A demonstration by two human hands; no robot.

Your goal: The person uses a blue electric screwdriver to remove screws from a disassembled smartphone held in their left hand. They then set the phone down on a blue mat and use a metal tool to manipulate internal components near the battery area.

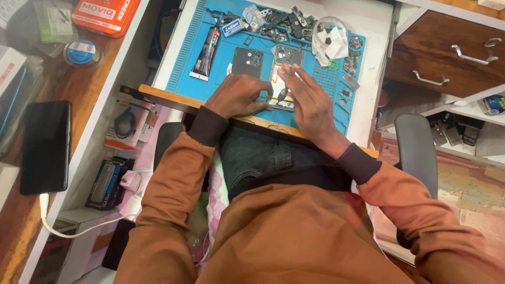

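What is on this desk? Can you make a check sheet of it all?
Surface: blue mat on a white desk.
Job's things: opened phone on the mat; dark back cover beside it.
Clutter: black tube, heap of small parts, white cloth.
Hands: left hand presses on the phone's lower end; right hand holds a small tool to the phone.
Cables: white cable plugged into a black phone on the side shelf.
Surroundings: brown drawers, chair armrest, boxes under the desk.
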